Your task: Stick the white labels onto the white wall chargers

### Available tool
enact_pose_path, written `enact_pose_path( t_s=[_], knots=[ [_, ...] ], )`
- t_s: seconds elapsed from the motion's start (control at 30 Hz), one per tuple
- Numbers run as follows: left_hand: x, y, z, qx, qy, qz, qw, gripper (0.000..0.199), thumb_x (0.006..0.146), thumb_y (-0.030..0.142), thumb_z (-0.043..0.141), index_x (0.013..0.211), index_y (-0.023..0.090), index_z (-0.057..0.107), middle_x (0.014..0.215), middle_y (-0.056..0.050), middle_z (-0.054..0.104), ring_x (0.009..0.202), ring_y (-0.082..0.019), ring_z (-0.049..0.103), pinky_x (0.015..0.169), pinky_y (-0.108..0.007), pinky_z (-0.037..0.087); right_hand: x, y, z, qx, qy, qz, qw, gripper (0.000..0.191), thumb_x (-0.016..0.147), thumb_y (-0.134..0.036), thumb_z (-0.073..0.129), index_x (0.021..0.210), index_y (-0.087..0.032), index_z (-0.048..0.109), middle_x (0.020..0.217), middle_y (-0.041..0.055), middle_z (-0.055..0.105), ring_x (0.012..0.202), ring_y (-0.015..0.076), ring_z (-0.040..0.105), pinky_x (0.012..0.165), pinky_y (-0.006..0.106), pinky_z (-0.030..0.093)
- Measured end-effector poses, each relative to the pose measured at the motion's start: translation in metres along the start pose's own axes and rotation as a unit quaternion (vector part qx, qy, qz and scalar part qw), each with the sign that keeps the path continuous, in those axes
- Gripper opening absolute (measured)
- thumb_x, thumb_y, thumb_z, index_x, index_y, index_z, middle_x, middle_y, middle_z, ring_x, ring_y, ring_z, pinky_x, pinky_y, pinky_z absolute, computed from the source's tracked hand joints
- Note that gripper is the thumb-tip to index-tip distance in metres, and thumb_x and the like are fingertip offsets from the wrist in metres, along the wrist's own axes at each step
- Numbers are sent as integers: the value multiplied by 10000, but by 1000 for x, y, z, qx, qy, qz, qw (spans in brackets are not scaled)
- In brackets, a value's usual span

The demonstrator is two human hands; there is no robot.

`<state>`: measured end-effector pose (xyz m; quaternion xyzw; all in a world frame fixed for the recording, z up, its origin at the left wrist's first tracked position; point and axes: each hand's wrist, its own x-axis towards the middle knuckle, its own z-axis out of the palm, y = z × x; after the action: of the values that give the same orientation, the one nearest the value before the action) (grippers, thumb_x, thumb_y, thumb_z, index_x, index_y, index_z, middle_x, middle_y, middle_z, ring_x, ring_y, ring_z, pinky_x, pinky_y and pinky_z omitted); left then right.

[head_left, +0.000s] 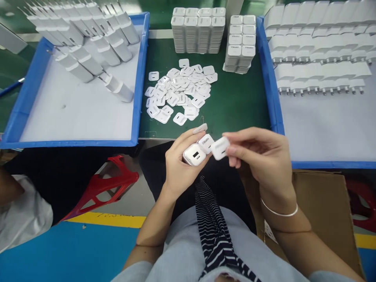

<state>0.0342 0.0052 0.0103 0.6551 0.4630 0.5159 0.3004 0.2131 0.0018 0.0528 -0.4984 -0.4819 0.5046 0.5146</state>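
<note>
My left hand (179, 164) is wrapped round a white charger (194, 154), its end face with a dark port turned up. A small white cover (206, 143) with printed letters sits beside that face in the same hand, and another pale piece (200, 128) shows at the fingertips. Between thumb and forefinger, my right hand (261, 156) pinches a white cover plate (220, 148) with a small slot, just right of the charger. Beyond the hands lies a loose pile of white cover plates (179, 88) on the green mat (235, 102).
Stacked plates (198, 31) and a smaller stack (240, 45) stand at the back. A blue-rimmed tray (141, 78) at left holds chargers with pins; another (272, 86) at right holds rows of them. A person's sleeve (26, 211) and a red stool (108, 184) are at left.
</note>
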Motion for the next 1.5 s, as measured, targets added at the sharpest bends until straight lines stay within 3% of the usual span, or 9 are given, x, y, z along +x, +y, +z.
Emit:
enact_pose_path(
  t_s=[0.13,0.7,0.83,1.17,1.4,1.5],
  knots=[
    [0,0,2,2,-28,40,999,397,814,187,812,1200,215,725,1312,-97,719,1193,-237,696,1029,-384,589,-7,-2,8,63,-78,56,993,148,761,-159,857,883,-235,827,639,-14,708,472,119,620,419,259,547],
    [-1,2,3,19,-46,71,996,347,872,176,751,1214,185,696,1307,-114,716,1187,-233,698,1018,-389,604,-5,5,14,49,-80,71,993,116,773,-191,854,874,-215,802,648,-16,691,454,101,588,413,243,504],
    [-1,2,2,20,-52,82,995,349,875,160,741,1221,171,693,1303,-130,713,1201,-239,693,1031,-388,594,-4,4,13,73,-98,91,988,222,762,-171,868,939,-213,741,639,-49,651,471,90,590,434,215,498],
    [-2,0,0,26,-71,107,991,388,876,133,732,1258,160,674,1310,-145,704,1201,-233,688,1031,-382,590,2,5,10,103,-128,139,977,331,721,-186,901,818,-198,585,631,-69,627,441,65,574,396,163,434],
    [-1,3,0,21,-76,111,991,386,862,109,738,1244,135,683,1300,-158,708,1192,-228,690,1034,-364,583,2,5,9,79,-141,113,980,316,761,-195,874,849,-215,572,610,-77,608,440,72,545,409,186,402],
    [-1,4,3,-12,-61,84,995,394,833,121,778,1220,140,706,1293,-146,717,1179,-220,697,1034,-341,581,-3,6,12,16,-110,67,991,324,765,-180,873,885,-227,574,574,-99,544,450,59,461,432,194,349]
  ],
)
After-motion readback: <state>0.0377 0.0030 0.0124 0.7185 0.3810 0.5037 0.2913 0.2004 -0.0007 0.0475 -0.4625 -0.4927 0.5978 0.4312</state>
